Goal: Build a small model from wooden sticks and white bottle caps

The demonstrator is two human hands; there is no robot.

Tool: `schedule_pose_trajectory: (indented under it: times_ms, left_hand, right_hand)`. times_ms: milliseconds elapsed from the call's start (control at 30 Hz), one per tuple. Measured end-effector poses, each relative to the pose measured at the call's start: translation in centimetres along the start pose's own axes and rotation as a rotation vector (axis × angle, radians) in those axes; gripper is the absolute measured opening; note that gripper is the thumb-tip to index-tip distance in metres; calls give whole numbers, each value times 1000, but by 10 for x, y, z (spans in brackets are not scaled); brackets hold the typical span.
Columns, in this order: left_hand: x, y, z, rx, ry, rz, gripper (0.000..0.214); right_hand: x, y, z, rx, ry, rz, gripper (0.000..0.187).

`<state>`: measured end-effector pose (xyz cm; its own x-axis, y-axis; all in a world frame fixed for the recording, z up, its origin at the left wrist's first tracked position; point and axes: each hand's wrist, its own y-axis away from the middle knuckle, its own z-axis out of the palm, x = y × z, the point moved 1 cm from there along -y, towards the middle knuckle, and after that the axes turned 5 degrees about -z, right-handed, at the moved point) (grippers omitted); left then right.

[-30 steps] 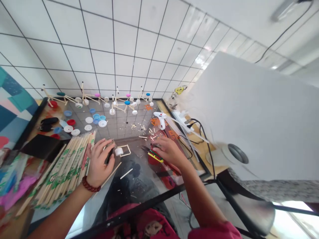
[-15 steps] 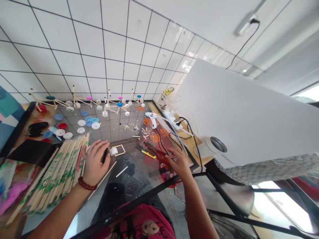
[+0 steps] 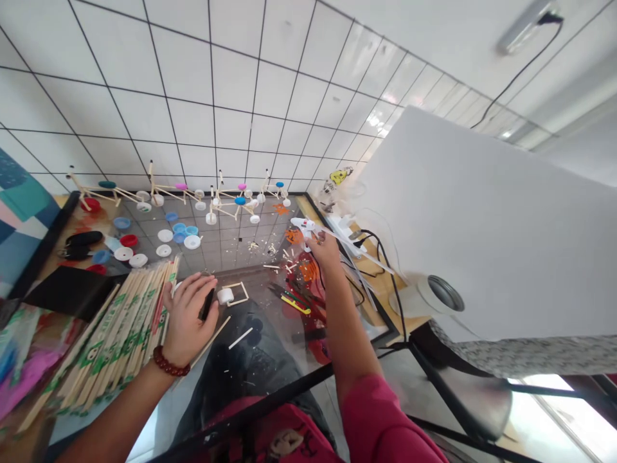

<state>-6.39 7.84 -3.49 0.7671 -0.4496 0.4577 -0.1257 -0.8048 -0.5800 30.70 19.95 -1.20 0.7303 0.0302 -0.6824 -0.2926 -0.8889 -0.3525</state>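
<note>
A: Nearest, the left hand (image 3: 189, 319) lies at seven o'clock on the glass table (image 3: 270, 360), fingers curled around a small dark piece, beside the stick frame (image 3: 234, 294) with its white cap.

B: And the right hand (image 3: 324, 247)?

A: Farther, at one o'clock, fingers closing on the glue gun (image 3: 304, 227). Probably light, rigid plastic; best taken by the handle. Its long axis runs nine to three, nozzle apparently leftward.

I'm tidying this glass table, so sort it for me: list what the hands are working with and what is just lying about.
In hand:
- right hand reaching the white glue gun
- left hand by the small stick frame with its white cap

Lying about:
- wrapped chopsticks
- loose bottle caps
- finished stick models by the wall
- yellow-handled tool
</note>
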Motion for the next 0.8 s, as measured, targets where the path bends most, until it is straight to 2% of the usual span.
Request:
schedule_pose_trajectory:
  times_ms: [100,233,333,400,500,567,600,667,733,800]
  left_hand:
    - [0,0,0,-11,-9,12,37]
    - [2,0,-1,-59,-29,-14,39]
    - [3,-1,-2,-86,-13,-44,40]
    - [5,-2,-3,-106,2,-81,39]
    - [6,-4,-4,-113,20,-130,37]
    - [7,-5,-5,-119,29,-152,36]
    - [7,-6,-5,-126,32,-159,35]
    - [8,-6,-6,-137,38,-161,35]
    - [8,-6,-6,-134,43,-154,35]
    - [8,-6,-6,-126,46,-139,36]
  right_hand:
    - [0,-7,15,38,-54,98,50]
    - [5,-7,28,-8,-107,64,49]
    - [11,-8,29,-30,-93,52,50]
    - [12,-2,20,-50,-11,63,53]
    - [-2,30,-6,-142,229,85,54]
    - [-22,63,-26,-98,296,41,52]
    - [-34,80,-33,-105,271,-5,44]
    - [-57,111,-37,-248,126,-120,27]
    - [-69,127,-32,-417,-5,-188,19]
    - [-64,125,-28,-429,59,-139,18]
